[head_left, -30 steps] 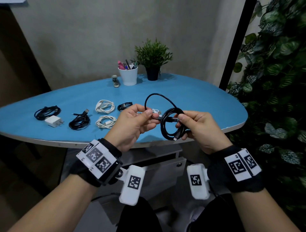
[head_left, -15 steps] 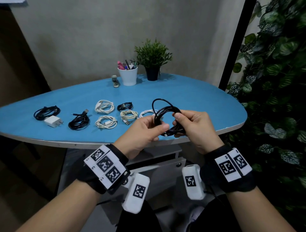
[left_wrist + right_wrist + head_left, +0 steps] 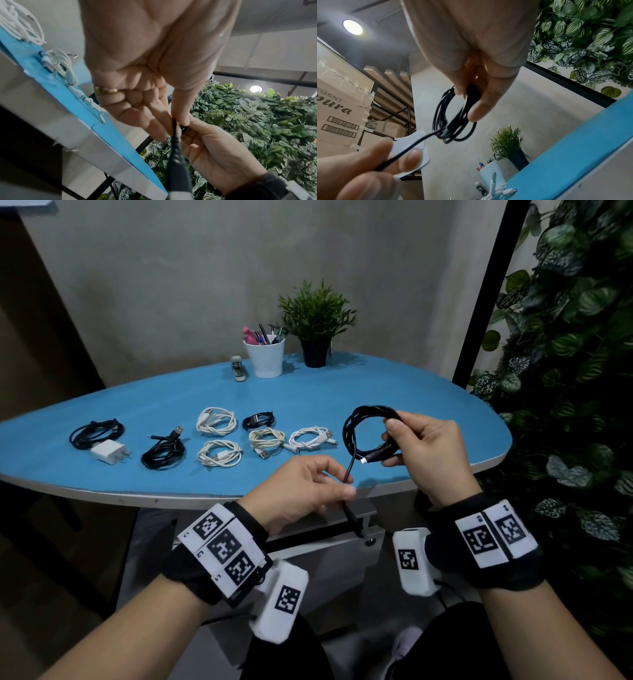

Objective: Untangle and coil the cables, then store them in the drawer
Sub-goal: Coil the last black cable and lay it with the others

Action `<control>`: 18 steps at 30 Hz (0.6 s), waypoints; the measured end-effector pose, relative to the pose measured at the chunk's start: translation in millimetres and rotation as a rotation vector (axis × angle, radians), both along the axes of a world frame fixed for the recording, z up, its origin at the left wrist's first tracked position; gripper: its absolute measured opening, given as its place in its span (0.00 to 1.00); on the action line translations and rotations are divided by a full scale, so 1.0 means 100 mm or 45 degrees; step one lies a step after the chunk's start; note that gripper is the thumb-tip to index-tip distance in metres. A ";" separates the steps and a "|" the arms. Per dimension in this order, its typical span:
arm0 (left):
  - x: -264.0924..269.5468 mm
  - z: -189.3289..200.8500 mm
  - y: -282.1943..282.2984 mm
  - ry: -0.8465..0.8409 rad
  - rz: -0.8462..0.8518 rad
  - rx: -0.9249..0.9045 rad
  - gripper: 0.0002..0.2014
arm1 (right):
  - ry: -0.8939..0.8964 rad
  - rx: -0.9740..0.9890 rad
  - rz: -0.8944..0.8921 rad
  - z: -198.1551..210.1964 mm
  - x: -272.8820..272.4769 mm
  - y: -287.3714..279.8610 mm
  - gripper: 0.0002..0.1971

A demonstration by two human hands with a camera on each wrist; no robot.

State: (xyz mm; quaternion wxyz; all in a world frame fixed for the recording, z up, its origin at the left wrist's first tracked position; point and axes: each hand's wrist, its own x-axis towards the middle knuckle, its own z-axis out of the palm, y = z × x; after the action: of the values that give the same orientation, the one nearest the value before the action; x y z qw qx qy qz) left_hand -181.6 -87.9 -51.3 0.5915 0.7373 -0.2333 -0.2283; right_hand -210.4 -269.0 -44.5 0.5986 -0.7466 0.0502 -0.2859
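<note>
My right hand (image 3: 426, 453) grips a coiled black cable (image 3: 359, 428) above the blue table's right end; the coil (image 3: 452, 117) hangs from thumb and fingers in the right wrist view. A loose tail runs down to my left hand (image 3: 308, 491), which pinches it (image 3: 175, 129) between thumb and fingers, the plug end (image 3: 352, 520) dangling below toward the slightly open grey drawer (image 3: 342, 546) under the table. Several coiled cables lie in rows on the table: black ones (image 3: 162, 451), white ones (image 3: 217, 422).
A white charger block (image 3: 109, 451) lies by the leftmost black coil. At the back stand a white pen cup (image 3: 265, 357), a potted plant (image 3: 317, 320) and a small stapler (image 3: 238, 369). Leafy wall (image 3: 565, 371) closes the right side.
My hands have drawn apart: the right lifted the coil up and right, the left dropped toward the table edge, pulling a tail of cable out of the coil.
</note>
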 end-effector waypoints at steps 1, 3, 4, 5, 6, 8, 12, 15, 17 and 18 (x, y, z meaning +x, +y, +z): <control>-0.01 0.00 -0.01 0.011 0.009 0.001 0.04 | 0.002 -0.019 0.003 -0.01 0.00 0.00 0.09; -0.03 0.01 -0.02 0.078 0.010 -0.023 0.03 | 0.004 -0.042 0.013 -0.02 0.00 0.02 0.08; -0.04 0.00 -0.02 0.091 0.001 -0.021 0.04 | 0.004 -0.049 0.011 -0.03 0.00 0.02 0.08; -0.04 0.01 -0.01 0.074 -0.017 0.006 0.05 | 0.005 -0.057 0.002 -0.03 0.00 0.02 0.09; -0.03 0.01 0.01 0.032 -0.039 0.053 0.06 | 0.007 -0.066 -0.009 -0.03 0.00 0.01 0.09; -0.02 0.05 0.05 -0.050 -0.093 0.155 0.06 | 0.024 -0.080 -0.034 -0.03 0.00 -0.01 0.11; 0.00 0.12 0.12 -0.094 -0.124 0.207 0.08 | 0.043 -0.105 -0.053 -0.02 -0.01 -0.05 0.11; 0.11 0.18 0.18 -0.298 0.053 0.206 0.08 | 0.041 -0.094 -0.019 0.00 -0.03 -0.06 0.08; 0.20 0.17 0.23 -0.518 0.234 0.223 0.09 | 0.049 -0.031 0.028 0.02 -0.03 -0.06 0.08; 0.22 0.16 0.24 -0.594 0.318 0.202 0.09 | 0.054 0.008 0.056 0.03 -0.04 -0.04 0.08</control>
State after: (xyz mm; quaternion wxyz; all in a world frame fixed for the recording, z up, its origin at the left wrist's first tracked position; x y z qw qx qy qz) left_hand -159.5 -64.2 -35.3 0.4857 0.8371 -0.2518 0.0050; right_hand -214.3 -273.5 -41.7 0.6060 -0.7515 0.0472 -0.2565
